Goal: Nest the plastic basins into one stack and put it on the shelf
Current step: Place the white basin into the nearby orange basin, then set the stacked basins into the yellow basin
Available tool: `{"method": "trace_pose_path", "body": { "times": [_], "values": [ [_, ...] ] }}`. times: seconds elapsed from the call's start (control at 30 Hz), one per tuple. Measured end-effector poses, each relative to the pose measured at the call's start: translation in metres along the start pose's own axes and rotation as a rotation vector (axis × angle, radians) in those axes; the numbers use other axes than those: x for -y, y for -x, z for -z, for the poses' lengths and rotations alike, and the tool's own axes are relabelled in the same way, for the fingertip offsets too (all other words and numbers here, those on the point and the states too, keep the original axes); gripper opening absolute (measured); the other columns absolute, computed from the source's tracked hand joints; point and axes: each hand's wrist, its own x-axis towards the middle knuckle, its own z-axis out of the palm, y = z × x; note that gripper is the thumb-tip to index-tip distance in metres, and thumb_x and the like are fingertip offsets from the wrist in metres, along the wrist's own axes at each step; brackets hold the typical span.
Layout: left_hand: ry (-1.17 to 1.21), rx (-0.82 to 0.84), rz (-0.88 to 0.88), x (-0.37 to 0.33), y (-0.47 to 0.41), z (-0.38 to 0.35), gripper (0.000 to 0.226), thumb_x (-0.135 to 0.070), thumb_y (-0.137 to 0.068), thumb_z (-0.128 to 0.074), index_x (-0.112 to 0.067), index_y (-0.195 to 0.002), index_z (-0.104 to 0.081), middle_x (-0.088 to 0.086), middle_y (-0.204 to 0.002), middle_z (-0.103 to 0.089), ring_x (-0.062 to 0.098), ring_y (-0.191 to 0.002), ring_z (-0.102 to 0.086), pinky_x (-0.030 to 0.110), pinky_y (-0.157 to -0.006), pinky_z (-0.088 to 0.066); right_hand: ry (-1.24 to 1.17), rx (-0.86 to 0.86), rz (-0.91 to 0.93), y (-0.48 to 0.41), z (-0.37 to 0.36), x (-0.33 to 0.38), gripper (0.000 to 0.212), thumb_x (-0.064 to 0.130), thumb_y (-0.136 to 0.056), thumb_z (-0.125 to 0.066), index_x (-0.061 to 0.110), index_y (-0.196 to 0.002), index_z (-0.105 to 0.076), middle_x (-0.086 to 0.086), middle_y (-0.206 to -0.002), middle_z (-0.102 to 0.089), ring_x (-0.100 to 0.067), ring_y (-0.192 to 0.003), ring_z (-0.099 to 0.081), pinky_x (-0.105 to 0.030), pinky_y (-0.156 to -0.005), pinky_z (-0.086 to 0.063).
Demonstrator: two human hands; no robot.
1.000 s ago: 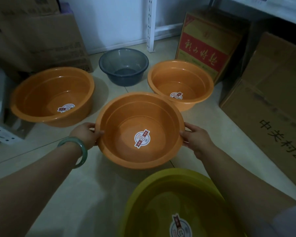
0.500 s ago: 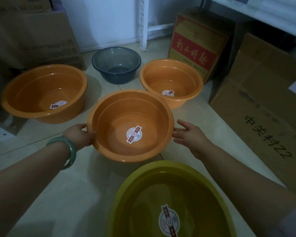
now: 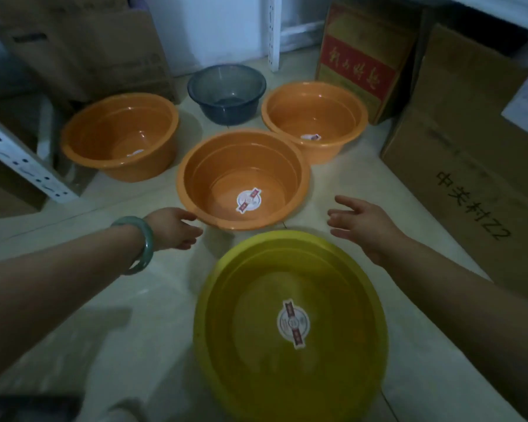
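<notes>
Several plastic basins stand apart on the floor. A yellow basin is nearest me. Beyond it sits the middle orange basin, with an orange basin at the left, another orange basin at the right and a small dark grey basin at the back. My left hand, with a green bangle on the wrist, hovers by the middle basin's near-left rim, fingers loosely curled and holding nothing. My right hand is spread, well clear of that basin's right side.
Cardboard boxes line the right side, and a red and yellow box stands behind the right basin. More boxes stand at the back left. White perforated shelf posts rise at the back and lean at the left.
Both hands held the middle orange basin's rim a second ago. They have let go and drawn back toward me, and the basin rests on the floor. The view has tilted down.
</notes>
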Motion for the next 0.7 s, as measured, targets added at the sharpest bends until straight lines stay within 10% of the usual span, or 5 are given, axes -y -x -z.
{"method": "trace_pose_path", "body": {
  "times": [0.17, 0.4, 0.7],
  "values": [
    [-0.085, 0.135, -0.028, 0.014, 0.02, -0.018, 0.048, -0.011, -0.087, -0.061, -0.004, -0.132, -0.048, 0.016, -0.104, -0.064, 0.022, -0.084, -0.063, 0.012, -0.049, -0.052, 0.131, -0.003, -0.074, 0.049, 0.012, -0.02, 0.052, 0.0, -0.087, -0.061, 0.005, -0.137, -0.049, -0.016, -0.114, -0.063, -0.029, -0.103, -0.061, -0.039, -0.093, -0.051],
    [-0.295, 0.276, 0.014, 0.036, 0.022, -0.047, 0.048, -0.021, -0.085, -0.065, -0.006, -0.129, -0.052, 0.017, -0.114, -0.066, 0.033, -0.101, -0.066, 0.04, -0.087, -0.056, 0.39, -0.173, -0.114, 0.086, 0.024, -0.055, 0.048, 0.011, -0.09, -0.06, 0.017, -0.136, -0.051, -0.01, -0.127, -0.06, -0.021, -0.102, -0.056, -0.032, -0.088, -0.047],
    [-0.152, 0.325, 0.12, 0.046, 0.024, -0.059, 0.048, -0.007, -0.09, -0.056, -0.007, -0.135, -0.043, 0.013, -0.113, -0.06, 0.034, -0.107, -0.061, 0.048, -0.09, -0.052, 0.192, -0.096, -0.446, 0.118, 0.019, -0.098, 0.045, 0.018, -0.096, -0.05, 0.006, -0.139, -0.045, -0.018, -0.132, -0.056, -0.032, -0.101, -0.056, -0.043, -0.081, -0.049]
  ]
}}
